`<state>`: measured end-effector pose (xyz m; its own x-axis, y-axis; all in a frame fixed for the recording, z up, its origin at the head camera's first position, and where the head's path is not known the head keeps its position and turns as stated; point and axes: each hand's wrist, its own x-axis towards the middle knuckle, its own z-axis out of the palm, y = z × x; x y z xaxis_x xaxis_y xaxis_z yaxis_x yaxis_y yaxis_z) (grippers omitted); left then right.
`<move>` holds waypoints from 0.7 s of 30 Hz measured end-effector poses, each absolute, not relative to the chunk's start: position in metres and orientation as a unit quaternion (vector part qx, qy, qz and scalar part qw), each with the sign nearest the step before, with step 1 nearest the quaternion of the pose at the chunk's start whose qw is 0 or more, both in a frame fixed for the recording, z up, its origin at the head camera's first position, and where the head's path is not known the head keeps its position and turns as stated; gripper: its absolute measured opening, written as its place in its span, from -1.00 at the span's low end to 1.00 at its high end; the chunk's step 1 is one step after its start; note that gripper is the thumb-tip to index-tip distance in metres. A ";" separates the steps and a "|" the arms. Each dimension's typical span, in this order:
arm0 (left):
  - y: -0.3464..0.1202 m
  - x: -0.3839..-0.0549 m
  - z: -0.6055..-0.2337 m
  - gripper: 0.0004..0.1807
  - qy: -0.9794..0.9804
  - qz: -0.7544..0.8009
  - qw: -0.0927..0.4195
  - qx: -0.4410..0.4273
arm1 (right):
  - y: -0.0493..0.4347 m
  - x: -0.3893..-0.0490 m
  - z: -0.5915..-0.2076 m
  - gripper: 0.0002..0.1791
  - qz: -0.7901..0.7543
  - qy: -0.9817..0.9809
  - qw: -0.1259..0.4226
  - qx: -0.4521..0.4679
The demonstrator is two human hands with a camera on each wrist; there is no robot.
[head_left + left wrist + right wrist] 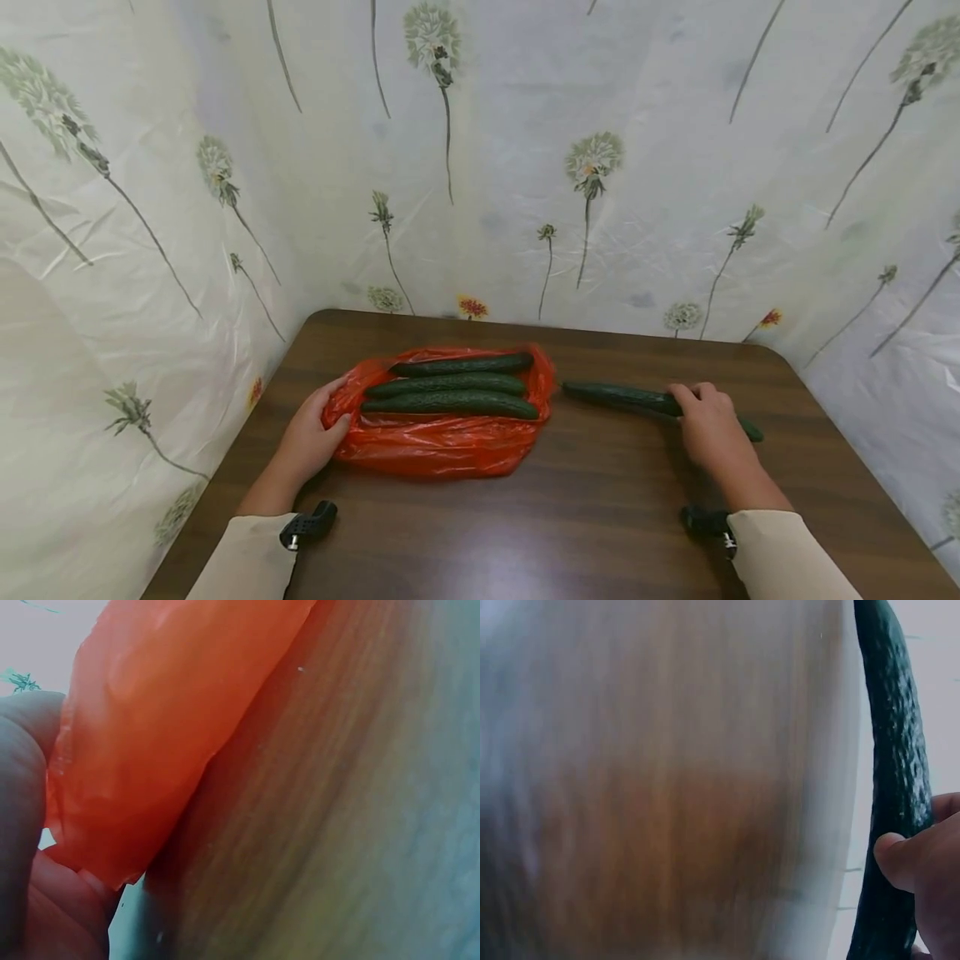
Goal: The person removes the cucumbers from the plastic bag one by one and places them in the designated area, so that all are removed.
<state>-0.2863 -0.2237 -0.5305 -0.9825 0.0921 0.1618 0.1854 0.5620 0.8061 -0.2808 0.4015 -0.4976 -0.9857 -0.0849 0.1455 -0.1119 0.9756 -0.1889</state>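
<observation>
A red plastic bag lies spread on the table, and three dark green cucumbers rest side by side on it. At the bag's left edge, my left hand holds the thin plastic between thumb and fingers. The left wrist view has the red plastic up close beside the thumb. Over on the right, my right hand grips another cucumber towards its near end, thumb on one side. That bumpy cucumber fills the right edge of the right wrist view; some fingers are hidden behind it.
The brown wooden table has rounded far corners. Behind it and at its sides hangs a pale sheet with a dandelion print. Each wrist carries a dark strapped-on device.
</observation>
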 end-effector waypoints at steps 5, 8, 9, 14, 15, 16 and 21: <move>-0.222 -0.286 -0.529 -0.30 -0.882 -0.463 0.047 -0.076 | 0.409 -0.278 -0.498 -0.44 0.093 -0.992 0.072 0.047; -0.222 -0.286 -0.529 -0.30 -0.881 -0.465 0.045 -0.072 | 0.411 -0.278 -0.498 -0.44 0.091 -0.993 0.067 0.043; -0.222 -0.286 -0.529 -0.30 -0.881 -0.465 0.045 -0.073 | 0.413 -0.277 -0.499 -0.43 0.090 -0.993 0.066 0.043; -0.222 -0.285 -0.528 -0.30 -0.881 -0.464 0.047 -0.075 | 0.418 -0.276 -0.501 -0.44 0.089 -0.993 0.063 0.048; -0.222 -0.285 -0.528 -0.30 -0.881 -0.464 0.047 -0.076 | 0.419 -0.276 -0.501 -0.44 0.090 -0.993 0.062 0.049; -0.222 -0.285 -0.528 -0.30 -0.881 -0.464 0.047 -0.075 | 0.419 -0.276 -0.501 -0.45 0.091 -0.993 0.060 0.049; -0.222 -0.284 -0.528 -0.31 -0.881 -0.465 0.044 -0.072 | 0.423 -0.277 -0.502 -0.44 0.092 -0.994 0.045 0.043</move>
